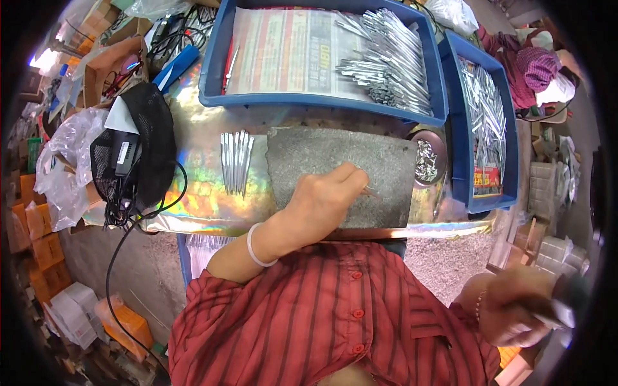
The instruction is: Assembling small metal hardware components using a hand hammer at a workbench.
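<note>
My left hand (331, 193) is closed in a pinch over a dark grey, rough slab (302, 154) on the table. A small, thin piece shows just past its fingertips; the fingers hide most of it. Off the table at the lower right, my right hand (515, 305) is closed round a motion-blurred tool (565, 315) with a dark part and a shiny metal end. Left of the slab lies a row of slim, tapered silver metal pieces (236, 161), points toward me. At the slab's right edge stands a round dish (440, 145) of small, shiny metal bits (425, 162).
A blue tray (277, 101) behind the slab holds many slim metal pieces (393, 61) on printed paper. Another blue tray (479, 204) on the right holds more. A black mesh bag (154, 122) with cables and a cardboard box (132, 48) stand at the left.
</note>
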### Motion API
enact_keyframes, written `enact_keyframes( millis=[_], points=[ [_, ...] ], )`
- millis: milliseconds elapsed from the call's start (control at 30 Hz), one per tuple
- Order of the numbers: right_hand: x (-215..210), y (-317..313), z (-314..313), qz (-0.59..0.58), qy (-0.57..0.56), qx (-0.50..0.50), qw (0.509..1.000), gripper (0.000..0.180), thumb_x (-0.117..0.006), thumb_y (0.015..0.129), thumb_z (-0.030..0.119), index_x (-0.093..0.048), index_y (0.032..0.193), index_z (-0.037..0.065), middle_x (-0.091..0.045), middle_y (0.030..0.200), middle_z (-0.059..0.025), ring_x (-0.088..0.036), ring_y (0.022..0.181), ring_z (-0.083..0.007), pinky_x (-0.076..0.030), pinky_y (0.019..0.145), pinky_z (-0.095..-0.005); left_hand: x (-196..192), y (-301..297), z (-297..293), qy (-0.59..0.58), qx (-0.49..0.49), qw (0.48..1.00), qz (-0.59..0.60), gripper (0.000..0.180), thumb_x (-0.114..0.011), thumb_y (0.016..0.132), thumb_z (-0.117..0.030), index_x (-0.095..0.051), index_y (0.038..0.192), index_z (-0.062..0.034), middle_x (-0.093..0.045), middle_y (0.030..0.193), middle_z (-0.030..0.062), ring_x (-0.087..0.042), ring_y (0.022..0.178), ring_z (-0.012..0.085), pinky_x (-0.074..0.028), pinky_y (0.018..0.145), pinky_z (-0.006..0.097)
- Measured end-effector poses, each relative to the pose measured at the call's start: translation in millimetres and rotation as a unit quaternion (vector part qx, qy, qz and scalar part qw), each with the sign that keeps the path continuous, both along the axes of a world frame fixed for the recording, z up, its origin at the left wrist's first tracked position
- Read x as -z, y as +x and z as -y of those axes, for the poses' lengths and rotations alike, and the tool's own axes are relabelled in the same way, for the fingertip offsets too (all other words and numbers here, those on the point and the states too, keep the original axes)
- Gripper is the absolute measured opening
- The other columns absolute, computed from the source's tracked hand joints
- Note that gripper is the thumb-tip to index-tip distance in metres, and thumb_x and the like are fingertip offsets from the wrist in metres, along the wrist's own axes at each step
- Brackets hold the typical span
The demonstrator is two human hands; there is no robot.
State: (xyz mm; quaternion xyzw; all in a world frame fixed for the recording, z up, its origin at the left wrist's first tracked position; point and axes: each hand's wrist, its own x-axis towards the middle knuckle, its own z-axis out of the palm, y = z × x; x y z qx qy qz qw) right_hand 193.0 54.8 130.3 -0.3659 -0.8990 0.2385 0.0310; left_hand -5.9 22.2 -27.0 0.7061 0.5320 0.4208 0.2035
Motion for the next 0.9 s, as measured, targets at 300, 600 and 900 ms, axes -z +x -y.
enact_keyframes(
  millis=[300, 600, 900],
  points=[
    [42.1, 16.4, -0.3, -0.122, 0.035, 0.150, 0.981, 0.029, -0.054, 0.080, -0.001, -0.054, 0.110, -0.003, -0.060, 0.084, -0.0144, -0.057, 0.068, -0.0231, -0.044, 0.061, -0.0307, -22.4, -14.4, 10.0, -0.103, -0.015, 0.945, 0.311, 0.005, -0.058, 0.085, -0.006, -0.058, 0.089, -0.0028, -0.063, 0.083, 0.0104, -0.063, 0.063, 0.0221, -0.051, 0.052, 0.029],
    [146.0, 39.3, -24.9, -0.061, 0.116, 0.120, 0.984, 0.035, -0.053, 0.087, 0.004, -0.047, 0.121, -0.001, -0.056, 0.111, -0.0210, -0.057, 0.097, -0.0363, -0.045, 0.080, -0.0397, -38.2, -41.3, 13.5, -0.215, -0.012, 0.728, 0.651, 0.021, -0.057, 0.091, -0.017, -0.054, 0.103, -0.0006, -0.063, 0.086, 0.0106, -0.062, 0.058, 0.0126, -0.051, 0.049, 0.021],
    [198.0, 84.0, -60.4, 0.114, 0.133, 0.333, 0.927, 0.042, -0.052, 0.083, 0.008, -0.039, 0.123, 0.002, -0.054, 0.095, -0.0266, -0.054, 0.087, -0.0449, -0.043, 0.070, -0.0497, -42.7, -26.9, 7.2, -0.258, -0.005, 0.790, 0.556, 0.026, -0.052, 0.094, -0.016, -0.047, 0.113, -0.0005, -0.063, 0.085, 0.0114, -0.060, 0.059, 0.0110, -0.048, 0.052, 0.020]
  ],
)
